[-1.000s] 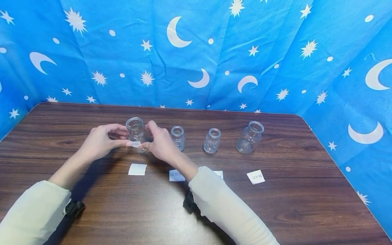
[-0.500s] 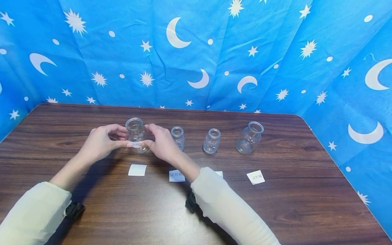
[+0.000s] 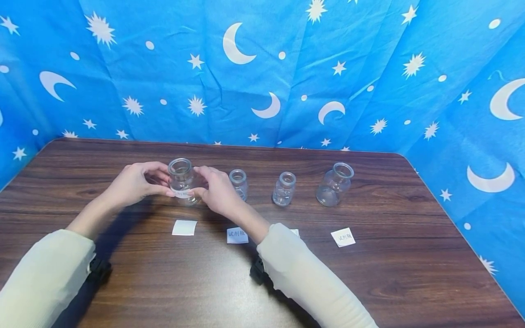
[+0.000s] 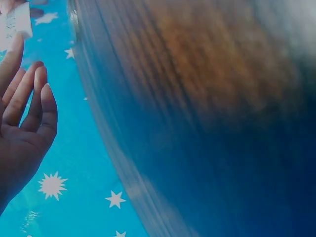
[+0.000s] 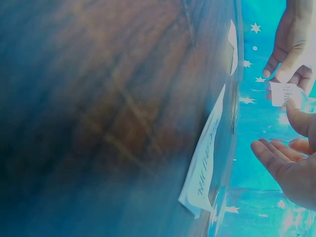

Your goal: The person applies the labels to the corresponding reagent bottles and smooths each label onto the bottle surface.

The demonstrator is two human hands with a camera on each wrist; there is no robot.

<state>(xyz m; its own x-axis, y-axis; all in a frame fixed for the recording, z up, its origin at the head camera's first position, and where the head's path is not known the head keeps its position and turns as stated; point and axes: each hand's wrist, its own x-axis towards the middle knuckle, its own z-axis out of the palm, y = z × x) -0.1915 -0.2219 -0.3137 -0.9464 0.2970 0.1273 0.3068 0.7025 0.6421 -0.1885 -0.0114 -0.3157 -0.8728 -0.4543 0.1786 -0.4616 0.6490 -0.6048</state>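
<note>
A larger glass jar (image 3: 180,171) stands upright at the left of the row, with a white paper label (image 3: 181,193) lying curved across its front. My left hand (image 3: 135,183) is at the jar's left side, its thumb tip touching the label's left end. From the right, my right hand (image 3: 217,189) presses its thumb on the label's other end. In the left wrist view, the left hand's fingers (image 4: 34,98) are loosely extended, apart from the thumb. The right hand's fingers (image 5: 276,155) are likewise extended in the right wrist view. Finger contact behind the jar is partly hidden.
Two smaller glass jars, one partly behind my right hand and another (image 3: 284,189) beside it, stand in the row. A larger jar (image 3: 334,184) is at right. White slips (image 3: 184,227) lie in front, some handwritten (image 3: 342,237). A blue curtain (image 3: 262,68) hangs behind the wooden table (image 3: 389,273).
The label has gone from held by its ends at the jar's front to lying curved along the glass, its writing showing again. My left forearm has shifted slightly upward; the jars stay put.
</note>
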